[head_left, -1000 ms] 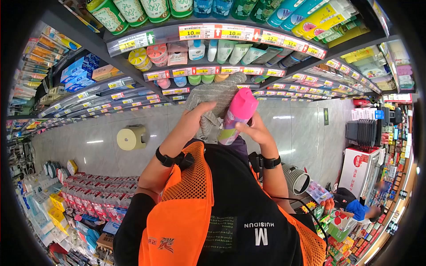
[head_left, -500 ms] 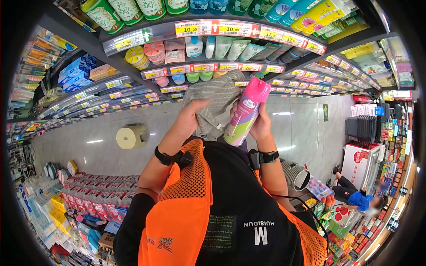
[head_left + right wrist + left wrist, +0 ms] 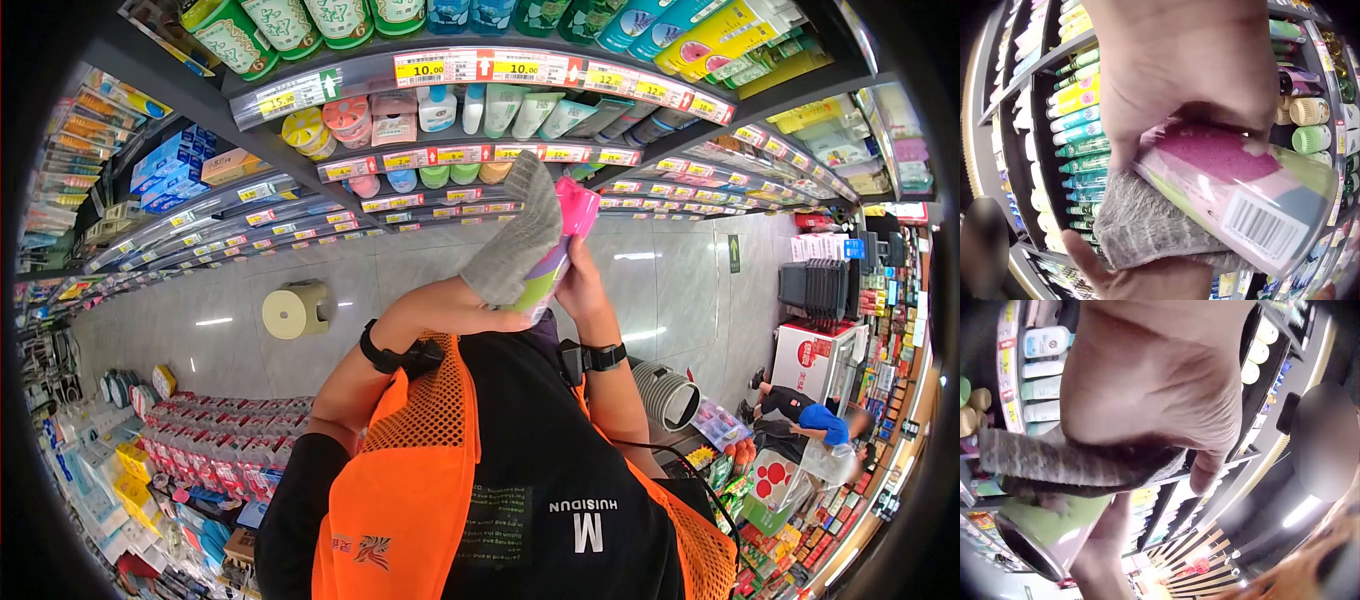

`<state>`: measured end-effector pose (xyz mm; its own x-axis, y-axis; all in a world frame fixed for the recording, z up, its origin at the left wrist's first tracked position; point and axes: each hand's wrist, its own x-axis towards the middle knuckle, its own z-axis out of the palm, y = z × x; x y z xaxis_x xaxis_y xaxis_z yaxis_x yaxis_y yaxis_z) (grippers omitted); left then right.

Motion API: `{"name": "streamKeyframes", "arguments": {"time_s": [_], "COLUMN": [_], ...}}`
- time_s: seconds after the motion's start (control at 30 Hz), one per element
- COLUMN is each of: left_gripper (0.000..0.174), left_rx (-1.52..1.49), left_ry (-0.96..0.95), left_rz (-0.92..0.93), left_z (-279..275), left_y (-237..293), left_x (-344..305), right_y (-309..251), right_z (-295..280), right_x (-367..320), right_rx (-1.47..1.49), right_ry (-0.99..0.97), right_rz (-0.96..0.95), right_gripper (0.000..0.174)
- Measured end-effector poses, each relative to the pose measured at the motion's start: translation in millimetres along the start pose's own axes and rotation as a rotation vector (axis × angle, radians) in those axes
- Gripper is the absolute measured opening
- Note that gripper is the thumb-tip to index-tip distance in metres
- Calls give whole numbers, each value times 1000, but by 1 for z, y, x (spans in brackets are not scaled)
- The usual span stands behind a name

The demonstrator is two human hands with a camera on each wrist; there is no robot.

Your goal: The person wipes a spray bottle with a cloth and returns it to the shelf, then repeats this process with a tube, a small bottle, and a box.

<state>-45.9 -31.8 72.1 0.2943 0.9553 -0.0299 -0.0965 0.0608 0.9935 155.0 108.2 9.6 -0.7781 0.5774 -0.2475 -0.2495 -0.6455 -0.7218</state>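
A pink, purple and green aerosol can (image 3: 578,208) is tilted in front of the chest, its pink top toward the shelf. My right hand (image 3: 582,285) grips it from the side, fingers curled round the body. Over the can's other side lies a grey ribbed cloth (image 3: 518,235). My left hand (image 3: 1154,381) holds this cloth against the can, with the thumb standing out straight; its fingers are mostly hidden by the cloth. In the right wrist view the barcode (image 3: 1264,231) on the can shows, with the cloth (image 3: 1144,219) along its lower side.
Ahead stands a shelf (image 3: 480,66) with price tags, bottles and tubes. A cream stool (image 3: 290,312) is on the grey floor at left. Behind at right are a ribbed grey cylinder (image 3: 668,398) and another person (image 3: 820,425). Packaged goods (image 3: 225,430) fill the left rear.
The left hand has brought the cloth rightward onto the can and now covers much of its label. Earlier, cloth and can were held side by side. The can has turned in the right hand.
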Motion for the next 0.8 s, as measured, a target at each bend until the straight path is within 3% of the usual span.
{"name": "streamKeyframes", "arguments": {"time_s": [0.07, 0.13, 0.3, 0.5, 0.57, 0.73, 0.8], "left_gripper": [87, 88, 72, 46, 49, 48, 47], "left_rx": [29, 69, 410, -280, -251, -428, -460], "left_ry": [132, 231, 287, 440, 449, 449, 547], "left_rz": [214, 307, 305, 166, 140, 89, 43], "left_z": [3, 2, -11, -15, -14, -14, -24], "left_y": [-5, -9, -15, -12, -13, -14, -58], "left_x": [16, 20, 23, 29, 28, 26, 20], "right_y": [-4, -1, 16, -5, -8, 1, 0], "right_z": [18, 23, 15, 40, 38, 33, 24], "right_x": [0, 1, 3, 7, 13, 22, 29], "right_rx": [-139, -243, -466, -703, -787, -816, -881], "right_ry": [-48, -112, -185, -235, -250, -221, -171], "right_rz": [-24, -22, 60, 211, 293, -29, -79], "right_gripper": [76, 84, 81, 85, 84, 85, 83]}}
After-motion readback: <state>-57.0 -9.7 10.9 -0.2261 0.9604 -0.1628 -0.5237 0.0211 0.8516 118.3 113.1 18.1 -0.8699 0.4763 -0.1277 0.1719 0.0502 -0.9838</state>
